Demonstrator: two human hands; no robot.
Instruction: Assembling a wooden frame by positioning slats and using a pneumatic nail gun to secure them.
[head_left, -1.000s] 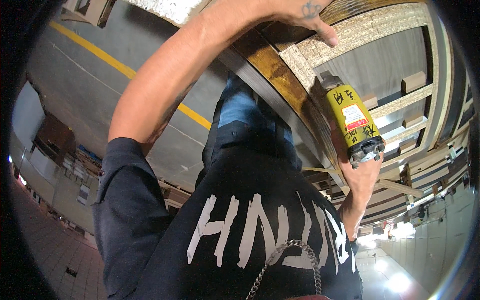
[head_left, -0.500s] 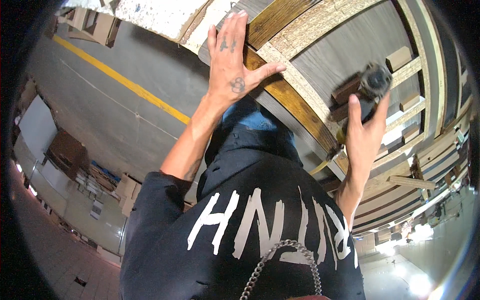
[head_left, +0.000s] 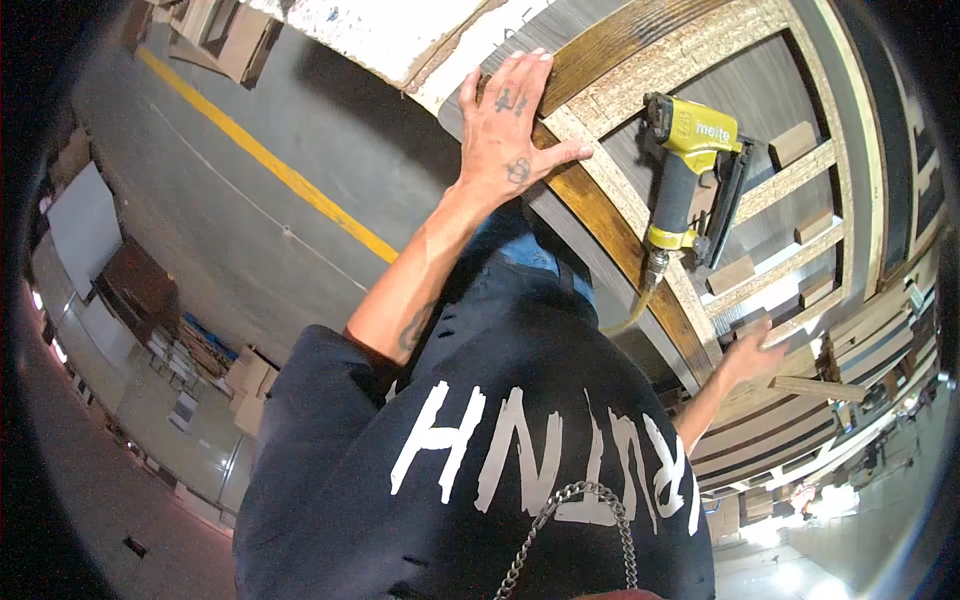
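Note:
My left hand (head_left: 515, 130) lies with fingers stretched over the corner of a wooden frame panel (head_left: 690, 62), its thumb reaching onto a chipboard strip. A yellow and black air nail gun (head_left: 690, 165) lies on its side across the panel, with no hand on it. From its metal fitting a yellowish air hose (head_left: 630, 318) runs down toward my body. My right hand (head_left: 748, 357) is at the panel's near right edge, below the nail gun; its thumb and fingers are apart and nothing shows in it. Whether it touches the edge, I cannot tell.
Small wooden blocks (head_left: 792, 145) sit along the panel's strips. Stacked slats and panels (head_left: 775, 440) lie at the right. A white, rough-edged slab (head_left: 370, 35) adjoins the panel's far left corner. On the left is grey floor with a yellow line (head_left: 265, 150).
My right hand has let go of the nail gun and moved down toward the panel's near edge. The gun now rests on the panel. My left hand keeps its place on the corner.

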